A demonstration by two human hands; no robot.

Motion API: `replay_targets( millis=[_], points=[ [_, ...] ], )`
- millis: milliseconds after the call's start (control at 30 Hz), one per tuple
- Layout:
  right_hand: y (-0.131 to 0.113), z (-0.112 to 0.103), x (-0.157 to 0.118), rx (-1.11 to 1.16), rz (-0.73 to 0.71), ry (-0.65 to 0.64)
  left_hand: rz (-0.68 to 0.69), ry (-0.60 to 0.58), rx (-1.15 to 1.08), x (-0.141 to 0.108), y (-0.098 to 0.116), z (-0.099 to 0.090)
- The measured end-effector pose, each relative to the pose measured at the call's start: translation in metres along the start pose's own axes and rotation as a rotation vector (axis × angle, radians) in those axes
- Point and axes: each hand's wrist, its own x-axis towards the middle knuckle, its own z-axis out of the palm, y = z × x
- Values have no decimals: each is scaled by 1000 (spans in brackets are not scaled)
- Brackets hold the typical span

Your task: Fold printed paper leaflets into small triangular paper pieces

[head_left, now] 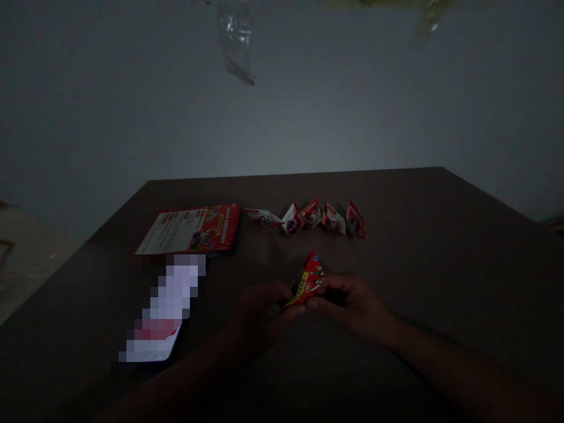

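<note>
Between my two hands is a folded paper piece (308, 281), red with a yellow printed strip and small pictures, its pointed end up. My left hand (259, 308) pinches its lower left edge with thumb and fingers. On the other side, my right hand (352, 302) grips the lower right part of the paper, the two sets of fingertips nearly meeting. Beyond the hands stand several similar folded pieces (333, 218) in red and white, lined up in a loose row. Dim light blurs the details of the fingers.
A stack of red and white printed leaflets (180, 232) lies at the left of the dark table (418, 235). In front of it is a phone (165, 311) with a lit, pixelated screen. A clear plastic bag (235, 44) hangs on the pale wall (335, 106) behind.
</note>
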Motion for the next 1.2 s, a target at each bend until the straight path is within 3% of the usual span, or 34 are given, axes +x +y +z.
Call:
replay_targets(
  millis=[500,933,1200],
  points=[
    [6,3,-1,55,38,-38,66,131,34,3,4,2],
    [6,8,-4,-50,-123,78,-6,80,10,5,12,-1],
    [8,7,-5,-59,-73,159,-41,18,-7,6,11,-5]
  ],
)
